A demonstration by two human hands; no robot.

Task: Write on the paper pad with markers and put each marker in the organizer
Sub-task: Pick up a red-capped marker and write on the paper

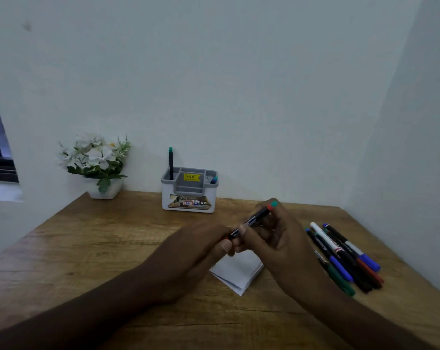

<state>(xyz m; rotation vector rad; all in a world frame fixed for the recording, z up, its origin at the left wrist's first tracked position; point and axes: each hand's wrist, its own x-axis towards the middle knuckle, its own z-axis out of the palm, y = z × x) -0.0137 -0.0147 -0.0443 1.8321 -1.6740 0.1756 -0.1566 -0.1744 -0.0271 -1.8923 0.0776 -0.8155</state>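
Desk: I see a wooden desk (87,248) pushed into a pale corner, which keeps everything within my reach.
Plant: a white pot of pale flowers (97,165) stands at the back left, well apart from the work and out of the way.
Organizer: the grey and white organizer (188,190) sits at the back centre against the wall. One marker with a green end (170,162) stands upright in its left compartment and another (213,180) leans low in the right one, so I judge two are already filed.
Spare markers: a loose bundle of markers (345,256) lies on the desk to my right, blue, red and green caps mixed, near my right hand for easy picking.
Paper pad: the white paper pad (236,271) lies on the desk directly below my hands, half hidden by them. I cannot tell whether anything is written on it.
Right hand: my right hand (277,238) grips the barrel of the black marker (254,219), fingers curled round it, its green end tilted up and away.
Left hand: my left hand (201,246) pinches the near end of that same marker, thumb and fingers closed on it. I judge this is a cap being pulled off or pressed on; the cap itself is hidden.
Progress: early, I think, since most markers are not yet filed.
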